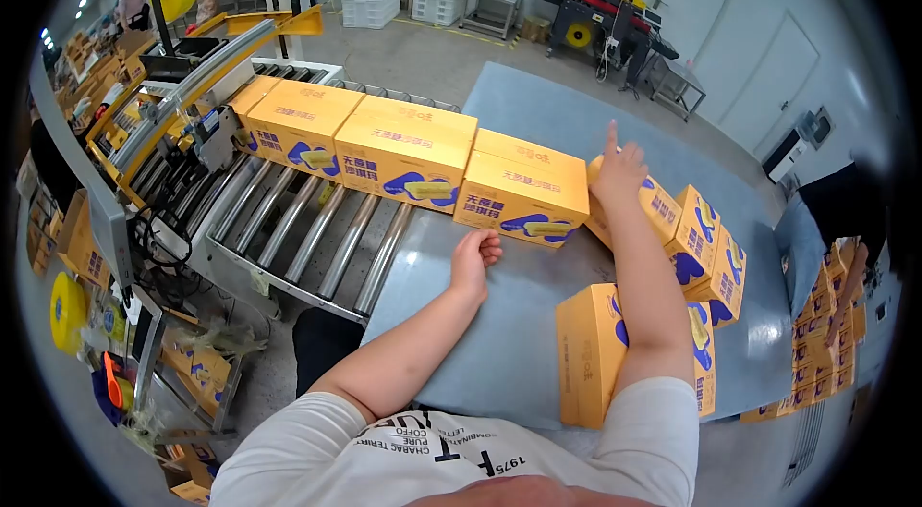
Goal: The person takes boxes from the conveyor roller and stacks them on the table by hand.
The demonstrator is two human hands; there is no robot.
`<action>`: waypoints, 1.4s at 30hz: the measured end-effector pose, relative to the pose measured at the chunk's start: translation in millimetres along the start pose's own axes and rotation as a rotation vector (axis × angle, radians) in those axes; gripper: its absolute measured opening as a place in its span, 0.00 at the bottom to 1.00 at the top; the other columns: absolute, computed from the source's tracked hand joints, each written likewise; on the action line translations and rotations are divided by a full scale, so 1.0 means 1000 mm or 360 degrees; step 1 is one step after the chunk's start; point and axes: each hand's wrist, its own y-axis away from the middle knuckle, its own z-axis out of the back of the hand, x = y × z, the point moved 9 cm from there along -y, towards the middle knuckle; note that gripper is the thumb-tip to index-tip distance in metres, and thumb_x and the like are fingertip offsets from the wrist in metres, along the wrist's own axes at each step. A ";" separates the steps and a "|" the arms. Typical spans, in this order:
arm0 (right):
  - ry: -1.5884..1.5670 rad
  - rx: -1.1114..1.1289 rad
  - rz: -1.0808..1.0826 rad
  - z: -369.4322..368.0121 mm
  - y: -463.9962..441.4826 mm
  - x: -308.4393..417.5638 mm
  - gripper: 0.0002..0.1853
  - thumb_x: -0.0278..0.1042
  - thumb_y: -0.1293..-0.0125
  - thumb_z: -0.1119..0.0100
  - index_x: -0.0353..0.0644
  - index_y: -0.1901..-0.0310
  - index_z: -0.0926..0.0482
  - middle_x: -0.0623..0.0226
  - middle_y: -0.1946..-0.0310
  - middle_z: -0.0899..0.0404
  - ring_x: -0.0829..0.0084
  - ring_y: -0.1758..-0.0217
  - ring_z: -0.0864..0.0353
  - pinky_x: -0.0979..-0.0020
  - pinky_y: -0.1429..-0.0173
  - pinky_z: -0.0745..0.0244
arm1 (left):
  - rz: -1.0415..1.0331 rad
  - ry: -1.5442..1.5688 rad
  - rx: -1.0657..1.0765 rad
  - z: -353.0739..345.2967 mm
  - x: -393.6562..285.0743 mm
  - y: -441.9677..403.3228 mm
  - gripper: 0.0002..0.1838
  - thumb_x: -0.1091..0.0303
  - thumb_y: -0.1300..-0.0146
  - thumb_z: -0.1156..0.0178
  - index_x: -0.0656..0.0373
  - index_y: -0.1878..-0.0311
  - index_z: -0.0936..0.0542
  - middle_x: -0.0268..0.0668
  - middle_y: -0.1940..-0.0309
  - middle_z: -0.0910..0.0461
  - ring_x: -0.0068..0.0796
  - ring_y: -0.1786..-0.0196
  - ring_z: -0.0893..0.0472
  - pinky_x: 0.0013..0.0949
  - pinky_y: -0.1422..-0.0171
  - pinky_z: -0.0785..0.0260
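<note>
My left hand [475,257] has its fingers curled in, with nothing seen in them, beside the lower front edge of a yellow carton [523,182] with blue print. That carton is the nearest to me in a row on the table's left side. My right hand [619,171] rests over another yellow carton [597,219], partly hidden by my hand and forearm. Its index finger points away, stretched out; the other fingers are partly hidden. To the right of my forearm stand several tilted cartons [699,233]. Close to my body is one more carton [588,353].
The row of cartons [403,147] runs along a roller conveyor [322,229] into a taping machine [187,104] on the left. The blue-grey table [442,315] adjoins it. Stacked cartons [826,344] stand at right; white crates [372,6] are at the back.
</note>
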 end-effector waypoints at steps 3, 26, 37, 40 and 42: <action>-0.0031 0.0012 -0.0056 -0.031 -0.022 -0.022 0.45 0.43 0.32 0.35 0.55 0.18 0.47 0.53 0.28 0.33 0.52 0.24 0.33 0.50 0.34 0.26 | 0.0010 0.0030 -0.0018 0.001 0.001 -0.001 0.11 0.62 0.27 0.44 0.58 0.57 0.17 0.32 0.66 0.16 0.22 0.66 0.19 0.26 0.59 0.27; -0.0713 -0.0388 0.0592 0.006 -0.010 -0.003 0.25 0.57 0.33 0.37 0.43 0.50 0.12 0.58 0.50 0.13 0.54 0.42 0.17 0.55 0.37 0.23 | 0.0023 0.0009 0.0001 0.003 0.002 -0.003 0.13 0.59 0.27 0.45 0.59 0.56 0.17 0.33 0.65 0.17 0.26 0.63 0.18 0.29 0.55 0.27; -0.0879 -0.0113 0.0935 0.001 0.014 0.035 0.37 0.63 0.33 0.37 0.45 0.31 0.23 0.57 0.31 0.24 0.54 0.26 0.28 0.55 0.22 0.37 | 0.0141 0.0104 0.0008 0.001 0.012 -0.001 0.13 0.58 0.28 0.43 0.58 0.57 0.18 0.33 0.65 0.17 0.27 0.63 0.18 0.30 0.54 0.26; -0.0898 -0.0041 0.0920 -0.004 0.012 0.035 0.38 0.63 0.33 0.37 0.46 0.29 0.25 0.58 0.29 0.26 0.56 0.24 0.30 0.55 0.20 0.40 | 0.0153 0.0103 0.0018 -0.001 0.013 0.002 0.13 0.58 0.28 0.43 0.58 0.57 0.18 0.33 0.65 0.17 0.27 0.62 0.18 0.30 0.53 0.27; -0.0906 -0.0021 0.0908 -0.006 0.011 0.034 0.38 0.64 0.33 0.38 0.46 0.29 0.26 0.58 0.29 0.26 0.56 0.24 0.31 0.55 0.20 0.41 | 0.0168 0.0096 0.0019 -0.003 0.014 0.004 0.13 0.58 0.28 0.43 0.57 0.57 0.18 0.33 0.65 0.17 0.27 0.62 0.18 0.30 0.53 0.27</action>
